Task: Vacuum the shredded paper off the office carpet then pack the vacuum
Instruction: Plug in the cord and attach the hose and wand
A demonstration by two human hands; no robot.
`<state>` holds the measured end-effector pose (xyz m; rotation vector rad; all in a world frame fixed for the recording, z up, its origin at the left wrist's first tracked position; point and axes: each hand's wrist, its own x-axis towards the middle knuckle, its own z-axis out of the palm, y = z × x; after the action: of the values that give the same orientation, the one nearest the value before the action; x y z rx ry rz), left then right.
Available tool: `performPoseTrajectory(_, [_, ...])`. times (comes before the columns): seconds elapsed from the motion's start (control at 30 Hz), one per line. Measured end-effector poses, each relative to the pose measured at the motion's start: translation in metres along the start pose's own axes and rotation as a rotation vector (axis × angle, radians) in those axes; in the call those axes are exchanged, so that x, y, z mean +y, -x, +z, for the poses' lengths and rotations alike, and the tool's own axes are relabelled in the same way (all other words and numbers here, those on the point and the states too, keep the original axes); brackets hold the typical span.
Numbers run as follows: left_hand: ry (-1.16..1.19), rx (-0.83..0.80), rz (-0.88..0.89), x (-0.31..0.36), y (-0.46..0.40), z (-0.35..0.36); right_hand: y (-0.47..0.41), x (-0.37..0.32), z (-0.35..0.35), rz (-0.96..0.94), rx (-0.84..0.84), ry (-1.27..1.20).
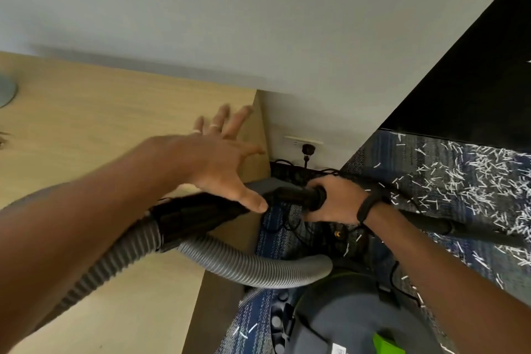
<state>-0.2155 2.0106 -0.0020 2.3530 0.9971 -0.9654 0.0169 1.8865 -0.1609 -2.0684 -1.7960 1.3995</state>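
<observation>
My right hand grips the black handle of the vacuum wand at mid-frame. My left hand hovers just left of it with fingers spread, holding nothing, its thumb near the handle. A grey ribbed hose loops from the handle down to the grey vacuum body at the bottom, which has a green part. White shredded paper lies scattered over the blue patterned carpet at the right.
A light wooden desk fills the left side. A wall outlet with a black plug sits low on the grey wall, with cables on the floor below. A black panel stands at the upper right.
</observation>
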Motion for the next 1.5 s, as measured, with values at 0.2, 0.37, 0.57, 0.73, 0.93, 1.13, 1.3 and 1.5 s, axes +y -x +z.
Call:
performPoseTrajectory(0.2, [-0.111,0.112,0.252,0.002,-0.011,0.020,-0.022,0.015,-0.017,0.005,-0.339,-0.706])
performPoseTrajectory(0.37, [-0.019,0.181,0.295,-0.004,-0.007,0.019,-0.094,0.029,-0.009,0.538,0.082,-0.966])
performPoseTrajectory(0.57, [-0.022,0.501,0.350,-0.012,-0.014,0.039,-0.157,0.036,0.012,0.648,0.119,-0.869])
performPoseTrajectory(0.73, [0.003,0.576,0.360,-0.016,-0.021,0.045,-0.189,0.050,0.035,0.642,0.350,-0.986])
performPoseTrajectory(0.93, [0.036,0.596,0.359,-0.015,-0.024,0.047,-0.201,0.060,0.046,0.637,0.514,-0.817])
performPoseTrajectory(1.13, [0.053,0.601,0.362,-0.017,-0.024,0.049,-0.211,0.057,0.048,0.592,0.505,-0.763])
performPoseTrajectory(1.3, [0.041,0.610,0.370,-0.017,-0.025,0.049,-0.212,0.044,0.045,0.629,0.447,-0.725])
performPoseTrajectory(1.5, [0.027,0.640,0.360,-0.019,-0.027,0.051,-0.199,0.053,0.035,0.572,0.301,-0.715])
